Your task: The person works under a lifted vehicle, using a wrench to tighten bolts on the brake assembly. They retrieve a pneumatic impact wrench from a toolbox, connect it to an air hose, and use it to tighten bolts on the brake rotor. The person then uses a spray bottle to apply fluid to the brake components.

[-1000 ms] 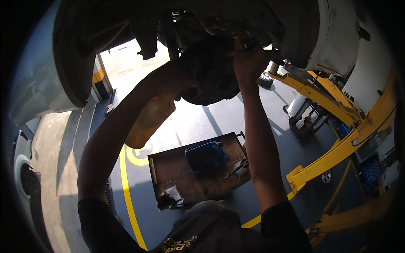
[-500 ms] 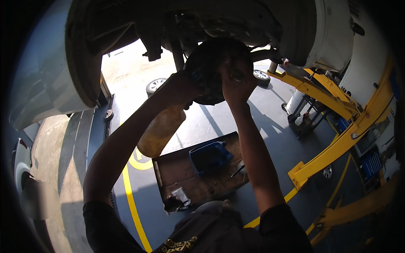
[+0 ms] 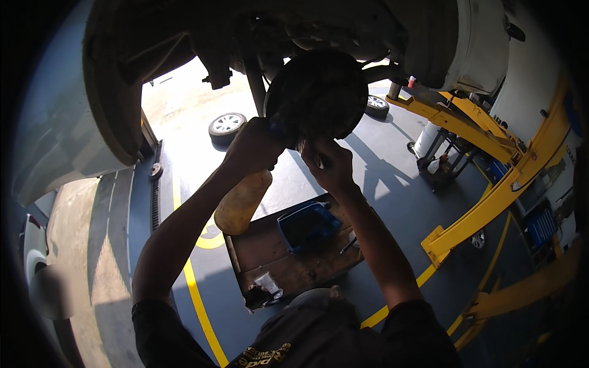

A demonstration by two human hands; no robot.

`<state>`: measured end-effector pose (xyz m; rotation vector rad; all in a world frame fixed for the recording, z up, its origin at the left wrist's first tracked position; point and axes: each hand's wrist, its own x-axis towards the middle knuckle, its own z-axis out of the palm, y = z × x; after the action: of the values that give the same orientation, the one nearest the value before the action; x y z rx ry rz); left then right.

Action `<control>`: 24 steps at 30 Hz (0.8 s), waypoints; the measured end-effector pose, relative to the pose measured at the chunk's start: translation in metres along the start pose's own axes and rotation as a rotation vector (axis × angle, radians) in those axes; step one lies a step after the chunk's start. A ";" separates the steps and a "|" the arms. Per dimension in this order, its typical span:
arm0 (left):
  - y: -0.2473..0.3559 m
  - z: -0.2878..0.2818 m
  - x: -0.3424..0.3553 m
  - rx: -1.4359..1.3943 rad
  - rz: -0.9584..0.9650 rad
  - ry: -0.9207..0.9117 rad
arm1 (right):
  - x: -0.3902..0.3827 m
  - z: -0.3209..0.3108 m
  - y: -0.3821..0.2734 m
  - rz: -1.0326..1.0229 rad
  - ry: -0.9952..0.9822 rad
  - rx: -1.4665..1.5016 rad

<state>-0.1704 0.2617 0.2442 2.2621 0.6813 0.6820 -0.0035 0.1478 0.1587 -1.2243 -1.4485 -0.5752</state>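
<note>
Left hand (image 3: 254,146), raised below the car and curled about the top of a yellowish bottle (image 3: 240,205), whose body hangs beneath the wrist, tilted, with its base toward the lower left. Right hand (image 3: 331,164), level with the left and just beside it, fingers bent at the lower rim of a dark disc (image 3: 316,92); whether these fingers grasp anything cannot be told, the area being in deep shadow. The disc faces the person, round and nearly black, directly above both hands. Behind and above it spreads the shadowed underside of the car body (image 3: 196,24) — its finer parts too dark to separate — with a dark strut (image 3: 253,73) descending just left of the disc.

Below the hands stands a low brown bench (image 3: 307,270), set askew. It carries a blue container (image 3: 307,227) with a dark interior, a pale packet (image 3: 267,284) near the left corner, and a slender tool (image 3: 348,243) close to the right forearm. On the grey floor beyond lie two wheels (image 3: 227,125) — one to either side of the disc. At right, a yellow lift arm (image 3: 491,205) slants downward; at lower left, a yellow line (image 3: 199,306) crosses the floor.
</note>
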 end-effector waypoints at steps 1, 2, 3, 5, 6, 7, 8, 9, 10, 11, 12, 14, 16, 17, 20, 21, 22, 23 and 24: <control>-0.001 0.000 0.000 0.060 0.034 0.002 | 0.000 0.000 0.002 -0.017 0.061 0.011; 0.001 -0.001 -0.002 0.127 0.063 0.003 | 0.002 0.000 -0.002 -0.031 0.123 0.029; 0.002 -0.001 -0.004 0.054 0.040 0.006 | 0.006 0.001 -0.006 -0.044 0.186 0.045; 0.004 0.000 -0.009 -0.083 -0.008 0.013 | 0.010 0.009 -0.011 -0.087 0.311 0.083; 0.001 0.002 -0.012 -0.066 0.005 0.010 | 0.005 0.012 -0.012 -0.064 0.285 0.097; -0.005 0.004 -0.015 -0.049 0.019 0.007 | 0.000 0.014 -0.015 -0.041 0.259 0.111; -0.005 0.009 -0.014 -0.046 -0.008 0.000 | -0.004 0.005 -0.013 0.009 0.166 0.094; -0.005 0.012 -0.015 -0.036 -0.036 -0.014 | -0.007 -0.001 -0.009 0.033 0.128 0.093; -0.003 0.017 -0.016 -0.029 -0.117 -0.035 | -0.008 -0.005 -0.005 0.058 0.090 0.092; -0.001 0.020 -0.019 -0.019 -0.208 -0.054 | -0.007 -0.007 -0.007 0.087 0.049 0.099; 0.002 0.020 -0.018 0.045 -0.218 -0.106 | -0.004 -0.008 -0.009 0.029 0.112 0.091; -0.008 0.030 -0.020 -0.007 -0.196 -0.046 | 0.005 -0.005 -0.014 -0.087 0.243 0.083; -0.019 0.037 -0.028 0.031 -0.181 0.009 | -0.003 -0.001 -0.010 -0.049 0.165 0.124; -0.017 0.042 -0.028 0.081 -0.156 0.025 | -0.007 -0.006 -0.003 -0.038 0.128 0.124; -0.019 0.060 -0.028 0.129 -0.188 0.037 | -0.027 -0.026 0.019 0.029 -0.101 0.148; -0.018 0.067 -0.030 0.131 -0.219 0.033 | -0.034 -0.036 0.022 0.063 -0.092 0.132; -0.014 0.076 -0.035 0.148 -0.260 -0.004 | -0.040 -0.048 0.025 0.098 -0.083 0.117; -0.012 0.086 -0.038 0.181 -0.229 0.009 | -0.041 -0.058 0.032 0.118 -0.077 0.112; -0.005 0.095 -0.037 0.146 -0.211 0.003 | -0.040 -0.070 0.042 0.112 0.011 0.114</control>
<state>-0.1393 0.1994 0.1701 2.2772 0.9835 0.5479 0.0577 0.0873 0.1301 -1.2020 -1.3748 -0.4172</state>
